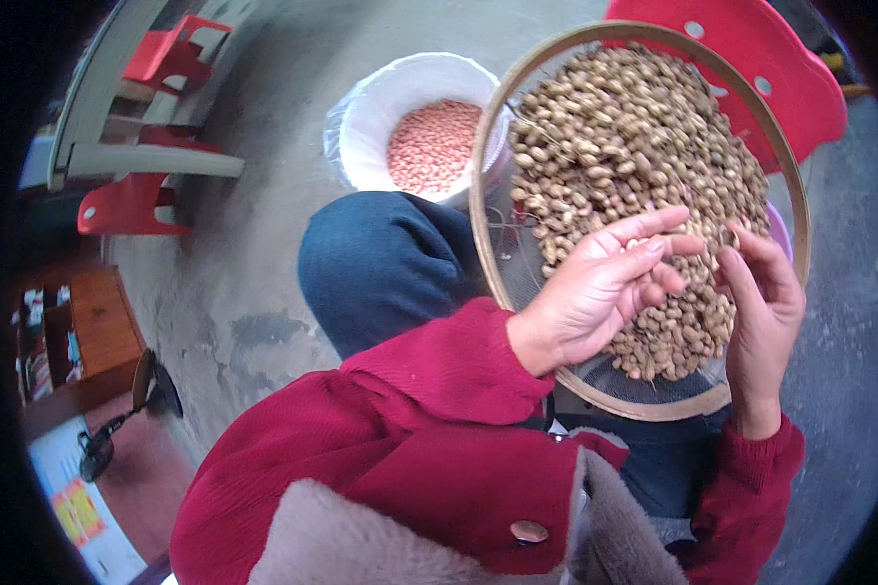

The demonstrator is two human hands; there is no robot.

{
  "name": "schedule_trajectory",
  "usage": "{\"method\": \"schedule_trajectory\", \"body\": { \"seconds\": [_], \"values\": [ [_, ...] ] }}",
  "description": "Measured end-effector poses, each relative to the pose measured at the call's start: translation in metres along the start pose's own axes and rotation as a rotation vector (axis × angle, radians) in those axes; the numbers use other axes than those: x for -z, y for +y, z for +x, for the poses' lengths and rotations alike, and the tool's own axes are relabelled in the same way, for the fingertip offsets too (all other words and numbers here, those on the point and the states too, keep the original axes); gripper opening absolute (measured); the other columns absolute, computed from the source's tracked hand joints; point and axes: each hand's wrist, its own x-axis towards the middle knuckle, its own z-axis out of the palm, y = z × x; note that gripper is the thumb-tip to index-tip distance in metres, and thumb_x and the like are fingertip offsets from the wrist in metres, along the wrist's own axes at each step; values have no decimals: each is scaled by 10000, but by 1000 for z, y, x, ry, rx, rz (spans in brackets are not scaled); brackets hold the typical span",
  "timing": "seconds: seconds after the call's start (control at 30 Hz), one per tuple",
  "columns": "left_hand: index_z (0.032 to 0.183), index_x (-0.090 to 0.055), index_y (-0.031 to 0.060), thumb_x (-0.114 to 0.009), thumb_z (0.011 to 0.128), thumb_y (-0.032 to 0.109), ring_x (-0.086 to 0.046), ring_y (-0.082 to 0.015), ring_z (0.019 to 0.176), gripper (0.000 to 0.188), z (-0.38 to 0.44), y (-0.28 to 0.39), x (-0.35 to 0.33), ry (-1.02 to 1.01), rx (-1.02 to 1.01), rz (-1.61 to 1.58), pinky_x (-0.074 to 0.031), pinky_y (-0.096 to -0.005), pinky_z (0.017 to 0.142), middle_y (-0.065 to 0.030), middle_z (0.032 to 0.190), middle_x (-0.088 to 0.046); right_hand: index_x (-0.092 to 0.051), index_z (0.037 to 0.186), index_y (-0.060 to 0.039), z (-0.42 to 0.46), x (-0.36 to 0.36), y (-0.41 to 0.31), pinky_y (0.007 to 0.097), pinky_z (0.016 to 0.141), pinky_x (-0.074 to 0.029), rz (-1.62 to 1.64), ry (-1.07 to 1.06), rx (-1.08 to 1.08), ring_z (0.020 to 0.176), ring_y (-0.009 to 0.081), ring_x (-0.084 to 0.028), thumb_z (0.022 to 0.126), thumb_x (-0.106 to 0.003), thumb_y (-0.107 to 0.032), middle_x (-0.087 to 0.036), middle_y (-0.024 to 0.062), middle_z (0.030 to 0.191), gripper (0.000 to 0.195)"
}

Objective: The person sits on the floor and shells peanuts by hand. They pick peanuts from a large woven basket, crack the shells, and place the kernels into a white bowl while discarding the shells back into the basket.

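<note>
A round sieve with a wooden rim (486, 241) and dark mesh lies before me, tilted over my lap. Unshelled peanuts (614, 139) are heaped in it. Over the lower part of the heap, my left hand (607, 289) has its palm partly up and fingers loosely curled. Something small and pale shows between its thumb and index finger, too small to name surely. My right hand (764, 300) is at the sieve's right side, pinching a peanut shell (733, 238) between thumb and fingertips. The two hands are slightly apart.
Left of the sieve, a white bucket with a clear plastic liner (366, 124) holds shelled pink peanuts (435, 150). A red plastic chair (797, 88) stands beyond the sieve. Farther left are a table (146, 159), red stools (128, 208), a wooden cabinet (106, 322) and a black stand (102, 446).
</note>
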Motion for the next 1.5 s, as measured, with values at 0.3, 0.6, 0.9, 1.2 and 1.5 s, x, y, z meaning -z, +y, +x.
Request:
{"method": "schedule_trajectory", "body": {
  "seconds": [0.3,0.6,0.9,1.2,1.5],
  "values": [
    [875,-529,93,-393,1000,392,-294,-36,416,351,-9,40,-5,154,-274,136,-233,-178,373,59,598,-386,-628,1096,-4,-3,1,-3,178,650,-437,-42,7,-36,727,46,-542,863,-636,-15,-610,-6,866,233],
    [1248,-495,0,-353,1013,353,-412,-146,1205,447,-11,130,11,599,-1059,319,-352,-321,997,-114,1228,-520,-625,1091,1,-8,3,-7,187,655,-442,-25,-29,-41,730,55,-549,869,-632,-24,-615,4,874,224],
    [643,-513,116,-394,1010,339,-496,-127,652,446,-19,93,4,153,-911,701,-384,-278,686,-18,623,-524,-640,1032,-9,1,16,-13,180,641,-416,-87,12,7,714,47,-535,868,-634,-34,-606,-17,836,165],
    [888,-526,78,-351,1024,334,-240,-50,421,339,-9,-5,-9,84,43,243,-199,-214,420,73,489,-281,-659,1077,-57,45,126,10,191,667,-417,-271,303,145,752,37,-531,891,-639,-151,-631,-23,880,209],
    [1112,-524,37,-385,1016,235,-257,-39,444,260,-2,-11,-1,166,2,269,-210,-203,427,65,558,-329,-626,1149,-64,43,184,48,264,729,-509,-1017,450,63,803,123,-627,834,-644,-96,-656,53,904,317]
  ]
}}
